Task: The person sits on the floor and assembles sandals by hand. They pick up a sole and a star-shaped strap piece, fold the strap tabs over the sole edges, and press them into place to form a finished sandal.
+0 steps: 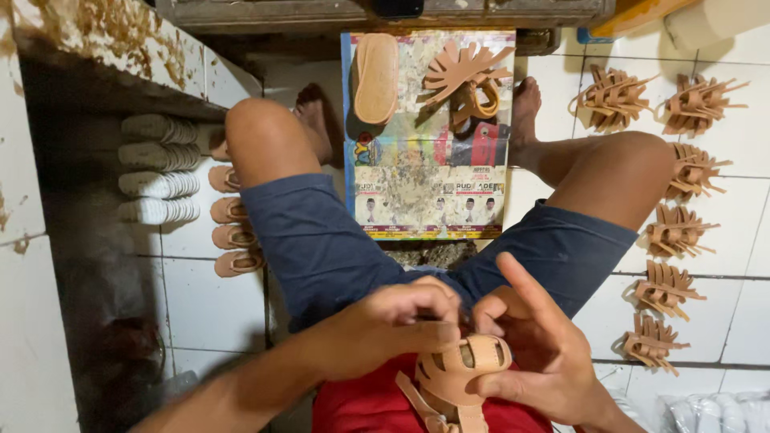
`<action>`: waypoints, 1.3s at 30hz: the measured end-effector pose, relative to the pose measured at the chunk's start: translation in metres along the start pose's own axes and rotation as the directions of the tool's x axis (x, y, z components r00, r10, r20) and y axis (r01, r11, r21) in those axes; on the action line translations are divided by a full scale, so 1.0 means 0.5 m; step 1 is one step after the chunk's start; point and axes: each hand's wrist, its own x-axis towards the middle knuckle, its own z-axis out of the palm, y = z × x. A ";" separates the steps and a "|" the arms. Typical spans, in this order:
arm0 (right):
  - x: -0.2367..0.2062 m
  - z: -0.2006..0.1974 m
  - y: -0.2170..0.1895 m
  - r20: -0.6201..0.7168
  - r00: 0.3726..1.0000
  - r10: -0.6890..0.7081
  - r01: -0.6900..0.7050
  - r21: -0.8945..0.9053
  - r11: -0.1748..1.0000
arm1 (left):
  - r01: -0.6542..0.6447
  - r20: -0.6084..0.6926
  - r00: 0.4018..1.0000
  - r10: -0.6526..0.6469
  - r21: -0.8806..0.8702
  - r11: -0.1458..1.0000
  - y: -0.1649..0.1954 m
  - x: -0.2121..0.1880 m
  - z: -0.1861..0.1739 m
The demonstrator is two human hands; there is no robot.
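Both my hands work close to my lap on a tan leather sandal upper [457, 378] made of woven straps. My left hand [393, 327] pinches its top edge with fingertips closed on a strap. My right hand [533, 345] cups the piece from the right and below, thumb raised. Loose strap ends hang down over my red shirt. On the printed board [429, 192] between my knees lie a tan sole [375, 78] and a fanned strap piece [465, 72] beside a looped strap [480, 104].
Several finished strap uppers [674, 232] lie in a column on the white tiled floor at right. Small tan soles [233, 212] and pale ribbed soles [159, 168] are lined up at left, beside a stained tiled ledge [104, 40]. My bare feet rest beside the board.
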 end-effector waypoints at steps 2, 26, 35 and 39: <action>-0.006 0.003 0.000 0.028 1.000 -0.005 0.005 -0.001 1.000 | 0.251 0.189 0.963 -0.193 -0.361 0.898 -0.034 0.017 -0.014; 0.117 0.011 0.013 -0.038 0.810 -0.586 0.263 -0.868 0.421 | -0.319 -0.594 0.800 0.087 -0.299 0.899 -0.033 0.090 -0.016; 0.131 -0.029 0.049 -0.231 0.727 -0.646 0.224 -0.811 0.541 | -0.454 -0.710 0.691 0.137 -0.279 0.846 -0.033 0.154 0.042; 0.124 -0.031 0.063 -0.246 0.718 -0.651 0.225 -0.803 0.552 | -0.456 -0.726 0.681 0.091 -0.324 0.829 -0.048 0.156 0.042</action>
